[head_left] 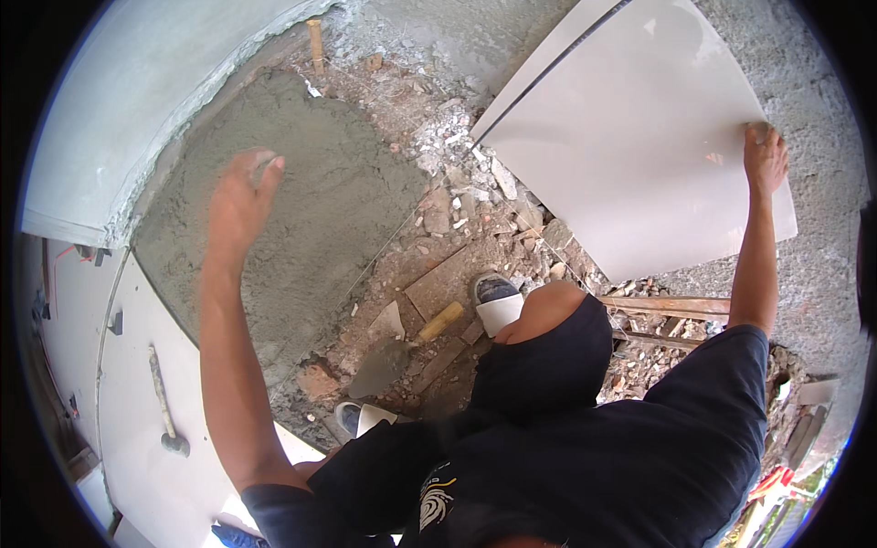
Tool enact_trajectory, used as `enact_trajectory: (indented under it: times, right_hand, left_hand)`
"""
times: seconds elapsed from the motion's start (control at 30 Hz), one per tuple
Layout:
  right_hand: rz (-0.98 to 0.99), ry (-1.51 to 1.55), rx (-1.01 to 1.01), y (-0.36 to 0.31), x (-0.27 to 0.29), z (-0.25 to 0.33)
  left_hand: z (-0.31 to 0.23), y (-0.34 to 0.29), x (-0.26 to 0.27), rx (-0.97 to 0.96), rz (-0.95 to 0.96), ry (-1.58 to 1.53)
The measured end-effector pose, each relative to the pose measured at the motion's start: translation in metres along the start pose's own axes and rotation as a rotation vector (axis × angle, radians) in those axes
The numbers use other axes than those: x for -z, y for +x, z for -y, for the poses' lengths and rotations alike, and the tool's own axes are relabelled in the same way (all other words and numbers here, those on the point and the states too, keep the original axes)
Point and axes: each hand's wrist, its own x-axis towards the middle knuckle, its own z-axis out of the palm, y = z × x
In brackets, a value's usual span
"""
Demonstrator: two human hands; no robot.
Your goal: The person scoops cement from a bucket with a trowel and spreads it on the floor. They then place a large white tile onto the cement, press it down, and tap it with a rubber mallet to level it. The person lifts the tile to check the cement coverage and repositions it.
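My right hand [766, 161] grips the outer edge of a large glossy white tile [630, 155], its fingers curled over the side. The tile stands tilted at the rough wall, and a dark line separates it from another pale tile strip [530, 78]. Over at the left, my left hand [242, 196] hovers above a spread of wet grey mortar [320, 183], slightly blurred, thumb apart from the fingers and nothing held. A trowel [379, 367] with a yellowish handle lies on rubble between my feet. Whether the left fingers touch the mortar, I cannot tell.
Laid white tiles [151, 438] cover the floor at left, with a mallet [167, 402] lying on them. Broken rubble [457, 219] fills the middle. A wooden peg [316, 46] stands at the back, thin string crosses the ground, and wooden strips [671, 308] lie near my right arm.
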Motion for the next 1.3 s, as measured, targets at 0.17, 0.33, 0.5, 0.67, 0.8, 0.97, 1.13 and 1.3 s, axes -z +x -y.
enact_trajectory:
  times: [0.17,0.33,0.5,0.67,0.8,0.97,1.13,1.3]
  right_hand:
    - [0.088,-0.077,-0.024,0.006,-0.003,-0.004]
    - [0.107,-0.095,-0.057,0.009,0.013,-0.004]
    - [0.171,0.103,0.002,0.011,0.038,-0.01]
    - [0.263,0.325,-0.02,0.016,0.057,-0.011]
    - [0.317,0.32,-0.007,0.02,0.072,0.01]
    - [0.339,0.267,-0.114,0.018,0.085,0.038]
    - [0.329,0.278,-0.139,0.025,0.081,0.037]
    - [0.286,0.223,-0.082,0.06,0.077,0.014]
  left_hand:
    - [0.005,-0.005,-0.056,0.323,-0.1,-0.325]
    - [-0.001,-0.041,-0.125,0.551,-0.058,-0.561]
    - [-0.002,-0.053,-0.152,0.619,0.059,-0.538]
    - [0.003,-0.049,-0.164,0.559,0.029,-0.561]
    - [0.008,-0.049,-0.18,0.528,0.09,-0.534]
    - [-0.014,-0.045,-0.209,0.412,0.138,-0.575]
    - [-0.061,-0.047,-0.227,0.359,0.222,-0.56]
    - [-0.106,-0.057,-0.244,0.269,0.332,-0.611]
